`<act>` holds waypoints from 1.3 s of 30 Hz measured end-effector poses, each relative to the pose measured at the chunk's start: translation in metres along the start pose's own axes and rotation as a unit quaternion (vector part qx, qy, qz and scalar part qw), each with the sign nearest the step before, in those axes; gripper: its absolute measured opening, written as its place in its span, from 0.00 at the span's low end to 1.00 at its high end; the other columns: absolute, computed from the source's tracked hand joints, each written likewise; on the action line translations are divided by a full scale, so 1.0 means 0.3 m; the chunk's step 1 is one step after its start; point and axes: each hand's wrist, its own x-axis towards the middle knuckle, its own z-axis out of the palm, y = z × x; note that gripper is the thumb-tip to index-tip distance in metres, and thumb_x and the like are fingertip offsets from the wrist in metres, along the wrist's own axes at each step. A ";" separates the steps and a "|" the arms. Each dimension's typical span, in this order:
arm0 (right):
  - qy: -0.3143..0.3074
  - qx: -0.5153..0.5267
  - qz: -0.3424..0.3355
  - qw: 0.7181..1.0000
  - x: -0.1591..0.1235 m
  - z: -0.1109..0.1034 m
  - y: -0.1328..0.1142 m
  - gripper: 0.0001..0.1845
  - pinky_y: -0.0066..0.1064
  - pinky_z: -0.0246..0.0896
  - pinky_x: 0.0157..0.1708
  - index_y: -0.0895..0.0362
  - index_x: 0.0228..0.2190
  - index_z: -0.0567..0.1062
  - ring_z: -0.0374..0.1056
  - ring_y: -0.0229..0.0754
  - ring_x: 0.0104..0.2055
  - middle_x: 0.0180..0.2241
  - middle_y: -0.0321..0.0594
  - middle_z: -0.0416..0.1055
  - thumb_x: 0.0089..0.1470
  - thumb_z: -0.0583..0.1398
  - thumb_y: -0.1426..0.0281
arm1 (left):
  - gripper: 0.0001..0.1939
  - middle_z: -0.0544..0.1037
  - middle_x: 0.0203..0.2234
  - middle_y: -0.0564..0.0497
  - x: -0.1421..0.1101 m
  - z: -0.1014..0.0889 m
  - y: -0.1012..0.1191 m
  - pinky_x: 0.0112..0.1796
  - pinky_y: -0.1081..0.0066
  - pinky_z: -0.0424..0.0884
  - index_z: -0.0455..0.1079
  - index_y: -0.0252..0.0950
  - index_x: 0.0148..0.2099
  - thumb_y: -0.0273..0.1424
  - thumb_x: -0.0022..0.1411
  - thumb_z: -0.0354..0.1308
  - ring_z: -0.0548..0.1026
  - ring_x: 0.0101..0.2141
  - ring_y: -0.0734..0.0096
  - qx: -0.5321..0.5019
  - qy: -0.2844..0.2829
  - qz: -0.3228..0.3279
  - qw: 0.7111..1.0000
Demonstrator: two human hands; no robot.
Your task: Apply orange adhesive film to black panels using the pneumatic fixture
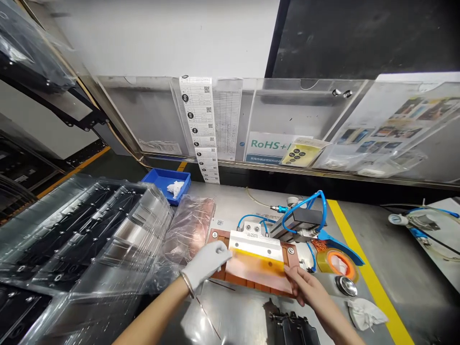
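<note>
My left hand [208, 264], in a white glove, pinches the left end of a translucent sheet [257, 275] with an amber strip along its far edge. The bare fingers of my right hand [304, 283] are closed on the sheet's right end. Between the hands, the sheet lies over a brown fixture [295, 258] and against its white metal bar [251, 240], marked JJ-25070. Blue air hoses [287, 215] run from the bar to a grey cylinder [298, 223] behind it. A black molded part [294, 329] sits nearer me, partly cut off by the frame.
Left are clear trays of black parts [93, 230], a plastic-wrapped copper-coloured stack [192, 227] and a blue bin [165, 178] holding a white cloth. Right are a tape roll [339, 266], a metal-capped bottle [345, 286], a white glove [366, 312] and a yellow line [362, 258].
</note>
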 end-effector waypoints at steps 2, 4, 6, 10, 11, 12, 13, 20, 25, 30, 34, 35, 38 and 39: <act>-0.007 -0.010 0.013 1.000 0.047 -0.007 -0.008 0.31 0.25 0.43 0.17 0.54 0.19 0.61 0.50 0.29 0.15 0.15 0.27 0.59 0.38 0.61 0.39 | 0.10 0.62 0.15 0.62 0.048 0.003 -0.004 0.27 0.71 0.57 0.58 0.39 0.25 0.35 0.56 0.54 0.64 0.20 0.74 0.012 0.008 -0.002 1.000; -0.006 -0.014 0.022 1.000 0.086 -0.010 -0.005 0.29 0.25 0.40 0.15 0.54 0.18 0.61 0.49 0.29 0.14 0.14 0.27 0.59 0.39 0.61 0.41 | 0.10 0.62 0.14 0.62 0.075 0.008 -0.007 0.28 0.70 0.58 0.57 0.40 0.25 0.33 0.56 0.53 0.65 0.19 0.74 0.019 0.013 -0.008 1.000; -0.006 -0.019 0.028 0.999 0.117 -0.014 0.003 0.28 0.25 0.39 0.14 0.53 0.18 0.61 0.49 0.29 0.13 0.13 0.27 0.59 0.40 0.61 0.42 | 0.10 0.61 0.13 0.62 0.084 0.012 -0.004 0.26 0.71 0.57 0.56 0.40 0.24 0.32 0.56 0.52 0.64 0.18 0.74 0.021 0.018 -0.020 0.999; -0.005 -0.026 0.036 0.999 0.151 -0.024 0.012 0.27 0.23 0.38 0.14 0.53 0.19 0.60 0.49 0.29 0.14 0.14 0.27 0.59 0.41 0.60 0.44 | 0.11 0.59 0.14 0.63 0.080 0.017 0.007 0.24 0.72 0.54 0.54 0.40 0.24 0.32 0.56 0.52 0.60 0.18 0.75 0.017 0.023 -0.038 0.999; -0.005 -0.028 0.038 0.999 0.155 -0.027 0.010 0.27 0.23 0.37 0.14 0.53 0.19 0.60 0.49 0.29 0.14 0.14 0.27 0.59 0.40 0.60 0.43 | 0.11 0.59 0.14 0.63 0.080 0.018 0.009 0.24 0.72 0.54 0.54 0.40 0.24 0.32 0.56 0.52 0.60 0.18 0.75 0.017 0.024 -0.039 0.999; -0.006 -0.029 0.040 0.999 0.158 -0.028 0.008 0.27 0.23 0.37 0.14 0.53 0.19 0.60 0.49 0.29 0.15 0.14 0.27 0.59 0.40 0.60 0.43 | 0.12 0.58 0.13 0.63 0.080 0.018 0.010 0.24 0.71 0.54 0.54 0.40 0.24 0.32 0.56 0.52 0.60 0.18 0.76 0.017 0.025 -0.039 0.999; -0.007 -0.029 0.043 0.999 0.160 -0.029 0.003 0.27 0.23 0.37 0.14 0.53 0.19 0.60 0.49 0.28 0.15 0.14 0.27 0.59 0.39 0.60 0.43 | 0.12 0.58 0.13 0.63 0.081 0.019 0.011 0.25 0.71 0.54 0.54 0.40 0.23 0.32 0.56 0.52 0.59 0.18 0.76 0.019 0.027 -0.037 0.999; -0.021 -0.044 0.059 0.997 0.143 -0.027 -0.050 0.26 0.22 0.37 0.15 0.53 0.22 0.61 0.50 0.28 0.16 0.15 0.26 0.58 0.37 0.60 0.45 | 0.14 0.58 0.14 0.62 0.093 0.016 0.007 0.26 0.71 0.53 0.53 0.39 0.22 0.29 0.57 0.54 0.60 0.19 0.76 0.039 0.040 -0.020 0.998; -0.026 -0.084 0.061 0.994 0.142 -0.051 -0.071 0.27 0.23 0.37 0.14 0.53 0.20 0.60 0.51 0.28 0.14 0.13 0.25 0.57 0.36 0.62 0.44 | 0.10 0.65 0.15 0.62 0.083 0.008 0.017 0.24 0.74 0.57 0.59 0.39 0.27 0.29 0.56 0.58 0.62 0.19 0.78 0.029 0.058 -0.047 0.997; -0.026 -0.126 0.066 0.989 0.144 -0.086 -0.083 0.30 0.23 0.39 0.13 0.53 0.18 0.59 0.51 0.28 0.14 0.13 0.27 0.59 0.36 0.66 0.45 | 0.05 0.72 0.14 0.58 0.058 -0.002 0.043 0.15 0.76 0.50 0.65 0.38 0.32 0.33 0.60 0.55 0.57 0.12 0.79 0.008 0.030 -0.119 0.992; -0.039 -0.146 0.077 0.986 0.143 -0.097 -0.097 0.28 0.23 0.40 0.14 0.55 0.17 0.62 0.47 0.27 0.13 0.11 0.27 0.58 0.38 0.67 0.46 | 0.06 0.72 0.15 0.58 0.050 -0.004 0.057 0.14 0.79 0.50 0.66 0.36 0.32 0.32 0.60 0.56 0.58 0.12 0.82 -0.005 0.033 -0.119 0.992; -0.042 -0.149 0.075 0.985 0.143 -0.099 -0.102 0.28 0.23 0.40 0.15 0.55 0.18 0.63 0.46 0.27 0.13 0.12 0.27 0.58 0.39 0.67 0.47 | 0.06 0.71 0.14 0.58 0.050 -0.004 0.058 0.14 0.79 0.50 0.66 0.37 0.31 0.32 0.60 0.56 0.58 0.12 0.82 -0.007 0.034 -0.118 0.992; -0.041 -0.158 0.057 0.985 0.137 -0.115 -0.115 0.26 0.24 0.43 0.16 0.56 0.21 0.66 0.50 0.28 0.15 0.18 0.32 0.66 0.40 0.64 0.46 | 0.06 0.71 0.14 0.58 0.049 -0.004 0.055 0.13 0.79 0.49 0.66 0.37 0.31 0.32 0.59 0.56 0.59 0.12 0.81 -0.010 0.037 -0.115 0.993; -0.037 -0.164 0.045 0.985 0.130 -0.125 -0.116 0.25 0.25 0.45 0.17 0.56 0.22 0.67 0.52 0.30 0.17 0.21 0.35 0.69 0.41 0.63 0.46 | 0.06 0.72 0.14 0.58 0.049 -0.004 0.053 0.13 0.79 0.49 0.67 0.37 0.31 0.32 0.59 0.56 0.59 0.12 0.81 -0.011 0.037 -0.114 0.993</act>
